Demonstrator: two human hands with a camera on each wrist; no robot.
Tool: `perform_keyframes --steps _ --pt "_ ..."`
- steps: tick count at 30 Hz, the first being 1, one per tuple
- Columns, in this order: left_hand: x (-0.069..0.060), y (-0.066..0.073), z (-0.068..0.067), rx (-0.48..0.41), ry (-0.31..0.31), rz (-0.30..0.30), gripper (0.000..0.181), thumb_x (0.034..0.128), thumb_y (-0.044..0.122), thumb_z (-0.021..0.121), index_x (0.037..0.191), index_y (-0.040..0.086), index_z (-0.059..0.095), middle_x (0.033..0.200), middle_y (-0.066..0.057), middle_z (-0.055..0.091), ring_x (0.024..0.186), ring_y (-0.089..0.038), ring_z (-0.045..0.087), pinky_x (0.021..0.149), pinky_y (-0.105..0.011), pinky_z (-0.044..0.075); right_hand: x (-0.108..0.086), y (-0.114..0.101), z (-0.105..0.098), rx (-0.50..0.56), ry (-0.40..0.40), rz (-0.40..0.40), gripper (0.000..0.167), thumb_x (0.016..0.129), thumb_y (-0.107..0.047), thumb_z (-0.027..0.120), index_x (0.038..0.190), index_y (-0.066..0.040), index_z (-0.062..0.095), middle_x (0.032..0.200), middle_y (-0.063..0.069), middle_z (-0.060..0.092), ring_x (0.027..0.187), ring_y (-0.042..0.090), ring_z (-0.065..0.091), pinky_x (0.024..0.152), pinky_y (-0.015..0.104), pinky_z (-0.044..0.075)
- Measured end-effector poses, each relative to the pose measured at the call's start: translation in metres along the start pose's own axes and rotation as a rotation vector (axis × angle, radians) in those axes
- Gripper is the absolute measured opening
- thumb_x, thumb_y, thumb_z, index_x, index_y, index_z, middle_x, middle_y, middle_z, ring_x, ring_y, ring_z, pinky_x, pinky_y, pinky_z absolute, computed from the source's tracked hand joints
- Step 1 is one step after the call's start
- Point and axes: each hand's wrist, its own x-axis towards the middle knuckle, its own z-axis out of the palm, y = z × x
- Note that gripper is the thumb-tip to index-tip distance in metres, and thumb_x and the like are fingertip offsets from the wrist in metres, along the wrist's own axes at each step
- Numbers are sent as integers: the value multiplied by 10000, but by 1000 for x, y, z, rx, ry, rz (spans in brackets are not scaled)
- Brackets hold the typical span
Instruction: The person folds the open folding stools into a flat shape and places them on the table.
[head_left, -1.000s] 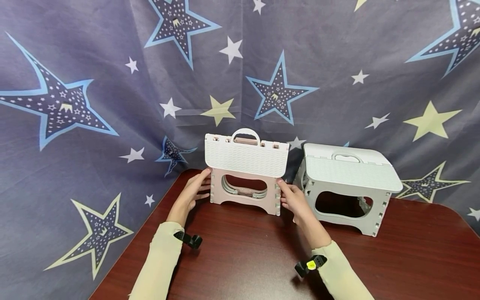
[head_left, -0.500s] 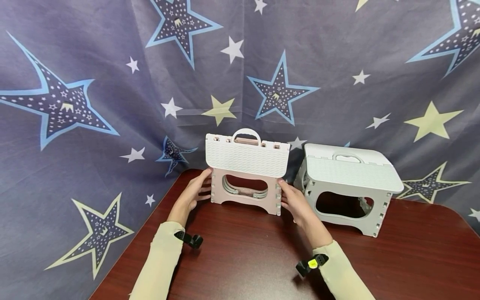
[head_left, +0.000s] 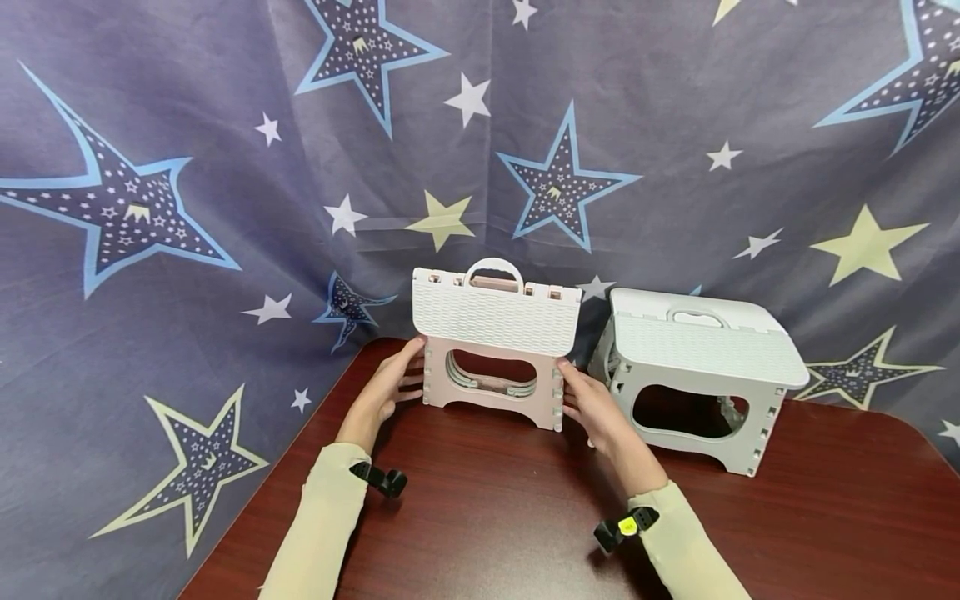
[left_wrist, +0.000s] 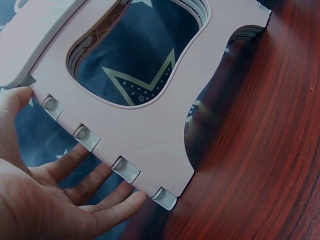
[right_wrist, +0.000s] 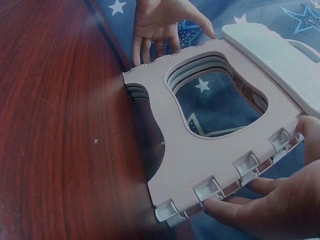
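A pink folding step stool [head_left: 491, 400] with a white textured top and a looped handle stands upright on the table. Its seat half slopes down over the front panel, and the sides look nearly folded together. My left hand [head_left: 387, 383] touches its left edge, thumb near the seat's lower corner; in the left wrist view the fingers [left_wrist: 112, 210] lie loosely extended along the hinge tabs. At the opposite edge, my right hand [head_left: 596, 404] touches the tabs with thumb and fingertips. To the right stands a second, pale grey-green folding stool [head_left: 693, 375], unfolded on its legs.
The dark red wooden table [head_left: 480, 517] reaches the curtain [head_left: 247, 208] printed with stars, which hangs close behind and to the left. The second stool stands close to my right hand. Each wrist wears a black camera strap.
Both hands stay at the pink stool's sides, and the stool does not move on the table. The whole head view shifts only slightly to the right.
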Motion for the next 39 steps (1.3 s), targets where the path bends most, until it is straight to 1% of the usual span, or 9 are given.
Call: perform_keyframes --steps 3,6,9,11,16,21,33,39 --pt "6 -3 -2 -9 -2 -8 707 1029 505 490 1545 31 392 1564 -237 391 1432 -434 410 1187 -598 340 0 1 -1 1 -8 0 731 1076 -454 458 1540 88 298 1523 298 380 1443 403 372 1225 541 299" --pt "17 -11 -5 -10 3 -11 721 1025 524 485 1547 35 389 1565 -235 389 1429 -433 411 1180 -603 345 0 1 -1 5 -13 1 729 1077 -448 455 1543 89 292 1528 299 372 1454 403 359 1229 541 292" --pt "27 -19 -8 -14 18 -15 744 1009 561 499 1543 53 401 1557 -217 400 1422 -420 422 1168 -603 361 0 0 -1 12 -18 3 738 1078 -446 456 1546 96 278 1535 306 366 1470 406 340 1232 544 283" --pt "29 -22 -9 -17 32 -16 752 996 582 515 1532 63 419 1543 -201 416 1411 -407 437 1157 -598 378 0 0 -1 17 -20 4 744 1077 -447 457 1546 100 274 1540 315 364 1477 408 334 1234 545 279" --pt "30 -24 -8 -12 58 -14 748 978 603 537 1494 67 461 1501 -181 454 1372 -384 476 1130 -584 413 0 0 0 19 -24 3 755 1075 -451 461 1547 107 269 1551 333 360 1484 413 329 1234 553 272" --pt "29 -23 -8 -7 60 -14 749 974 607 539 1479 58 467 1490 -180 452 1370 -381 473 1129 -576 415 0 -1 0 20 -25 2 752 1073 -447 470 1547 104 277 1551 338 368 1477 409 347 1231 550 282" --pt "28 -21 -9 -8 51 -13 742 973 609 539 1460 53 471 1460 -172 449 1385 -385 455 1134 -589 408 -1 -3 0 11 -23 12 753 1070 -451 478 1539 109 296 1548 351 367 1464 434 364 1228 551 286" --pt "29 -21 -10 2 27 -24 727 1000 555 514 1478 12 443 1486 -219 423 1389 -408 441 1144 -607 389 -1 -3 0 3 -20 5 742 1073 -451 469 1535 107 306 1529 353 390 1452 417 385 1223 547 300"
